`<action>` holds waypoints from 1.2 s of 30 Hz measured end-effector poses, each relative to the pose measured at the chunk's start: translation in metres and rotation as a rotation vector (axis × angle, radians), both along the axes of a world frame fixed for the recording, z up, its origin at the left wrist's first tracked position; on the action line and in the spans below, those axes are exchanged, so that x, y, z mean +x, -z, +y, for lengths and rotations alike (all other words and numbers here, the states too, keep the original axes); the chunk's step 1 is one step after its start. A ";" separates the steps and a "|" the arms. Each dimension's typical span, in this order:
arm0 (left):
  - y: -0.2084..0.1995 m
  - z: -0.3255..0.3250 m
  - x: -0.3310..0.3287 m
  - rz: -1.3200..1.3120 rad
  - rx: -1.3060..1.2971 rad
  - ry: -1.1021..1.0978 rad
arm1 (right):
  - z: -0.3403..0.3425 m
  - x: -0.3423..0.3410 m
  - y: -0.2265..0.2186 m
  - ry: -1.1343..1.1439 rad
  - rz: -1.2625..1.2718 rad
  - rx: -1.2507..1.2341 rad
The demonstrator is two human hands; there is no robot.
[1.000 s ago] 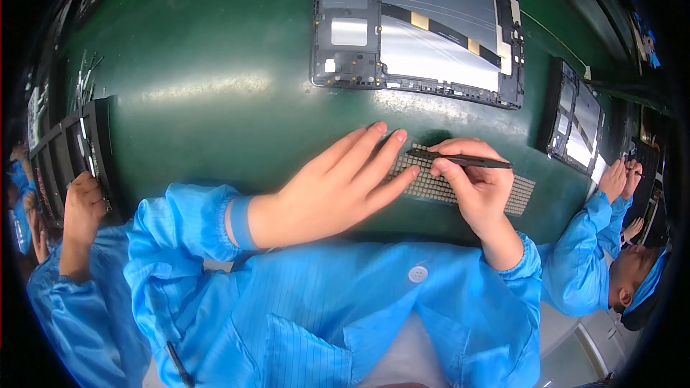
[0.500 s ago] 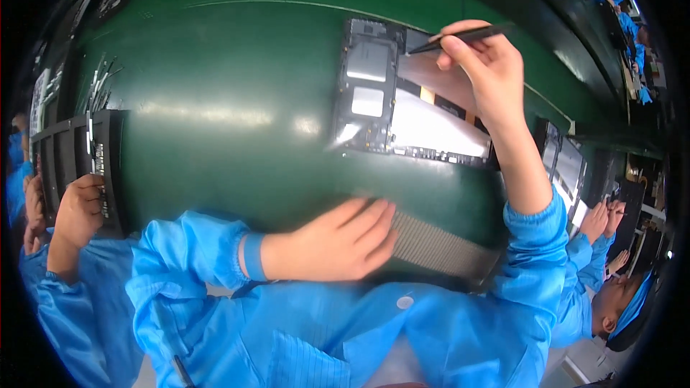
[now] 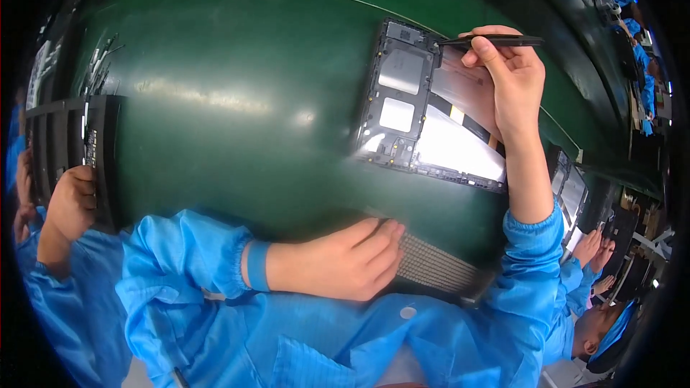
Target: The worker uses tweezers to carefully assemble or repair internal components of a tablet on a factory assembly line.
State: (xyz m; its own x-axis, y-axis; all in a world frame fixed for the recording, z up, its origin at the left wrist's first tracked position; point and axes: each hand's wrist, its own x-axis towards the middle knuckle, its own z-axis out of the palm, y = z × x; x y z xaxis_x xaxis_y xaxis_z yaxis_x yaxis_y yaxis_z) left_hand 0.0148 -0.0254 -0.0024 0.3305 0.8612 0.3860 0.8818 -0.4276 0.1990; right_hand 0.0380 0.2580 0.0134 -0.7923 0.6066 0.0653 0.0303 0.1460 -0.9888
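A flat dark device frame [image 3: 424, 113], like an opened tablet, lies on the green work surface with silvery panels and a white shiny area. My right hand [image 3: 509, 65] is closed on black tweezers [image 3: 496, 41], held almost level. The tips meet the frame near its upper edge, beside the dark strip. My left hand [image 3: 352, 259] is in front of my body, with fingers bent and drawn together at the left end of a sheet of small pale parts in rows [image 3: 438, 264]. What its fingertips hold, if anything, cannot be made out.
At the left, a co-worker's hand [image 3: 74, 201] is at a black slotted rack [image 3: 106, 158], with thin strips [image 3: 97, 65] beyond it. A second device frame [image 3: 571, 187] lies to the right, near another co-worker's hands [image 3: 593, 248]. A dark ledge [image 3: 568, 50] runs along the far right.
My left fingers, spread and blurred before, have drawn together. My right hand has shifted slightly right and the tweezers lie flatter. The device frame appears further right in view.
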 end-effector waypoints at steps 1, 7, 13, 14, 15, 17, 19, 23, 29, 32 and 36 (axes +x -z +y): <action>0.000 0.000 0.000 -0.003 -0.001 -0.002 | 0.001 0.001 0.001 -0.003 0.016 0.004; 0.001 0.000 -0.002 0.009 0.005 0.004 | -0.001 -0.002 0.004 -0.018 0.024 0.016; -0.004 0.000 0.001 0.075 0.030 -0.008 | -0.001 0.010 -0.002 -0.059 0.045 0.110; -0.006 0.002 0.003 0.055 0.000 -0.007 | 0.001 0.013 -0.006 -0.054 0.043 0.096; -0.013 0.005 0.004 0.034 -0.030 -0.006 | 0.001 0.014 -0.011 0.001 0.071 0.098; -0.027 0.019 0.004 0.024 -0.113 0.045 | 0.011 0.027 -0.023 0.043 0.117 0.140; -0.046 0.041 0.005 0.062 -0.128 0.099 | 0.013 0.041 -0.033 0.081 0.188 0.140; -0.047 0.081 0.023 0.192 0.008 0.051 | 0.007 0.036 -0.038 0.038 0.154 0.082; -0.040 0.082 0.032 0.081 -0.064 0.201 | 0.018 -0.002 -0.002 -0.061 0.081 0.007; -0.026 0.086 0.014 0.056 0.146 0.140 | 0.015 -0.007 0.005 -0.049 0.057 -0.030; 0.003 0.101 -0.001 0.019 0.317 0.039 | 0.004 -0.009 0.003 -0.044 0.048 -0.014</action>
